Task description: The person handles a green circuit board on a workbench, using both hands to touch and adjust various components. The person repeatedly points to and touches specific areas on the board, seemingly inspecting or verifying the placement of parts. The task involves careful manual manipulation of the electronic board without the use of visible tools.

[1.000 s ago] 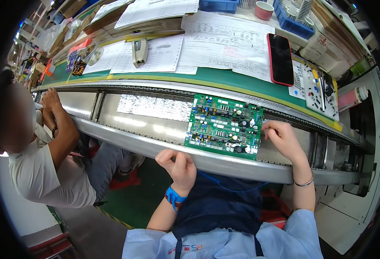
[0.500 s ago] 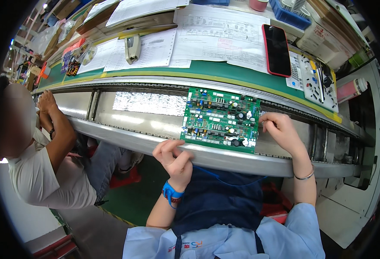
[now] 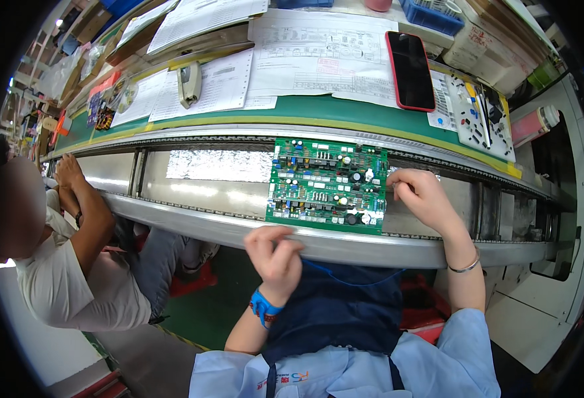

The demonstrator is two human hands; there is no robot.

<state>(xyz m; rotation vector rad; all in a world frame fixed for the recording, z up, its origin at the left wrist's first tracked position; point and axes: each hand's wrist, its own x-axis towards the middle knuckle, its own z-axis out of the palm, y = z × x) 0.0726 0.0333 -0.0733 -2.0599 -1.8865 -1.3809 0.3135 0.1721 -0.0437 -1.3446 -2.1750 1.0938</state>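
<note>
A green circuit board crowded with small components lies across the two rails of a metal conveyor in front of me. At the board's right edge, my right hand has its fingers bent, with thumb and forefinger closed at the rim; the other fingertips are partly hidden. My left hand hovers by the near rail, just below the board's near left corner and apart from it. Its fingers are loosely curled, a little spread and slightly blurred, and nothing shows in them.
Beyond the conveyor, a green bench holds printed sheets, a stapler-like pale tool, a red-edged phone and a white board of loose parts. At the left, another person's arms rest by the conveyor.
The whole view has shifted slightly. My left hand has come away from the board's near left corner, toward me and to the right. My right hand stays at the board's right edge.
</note>
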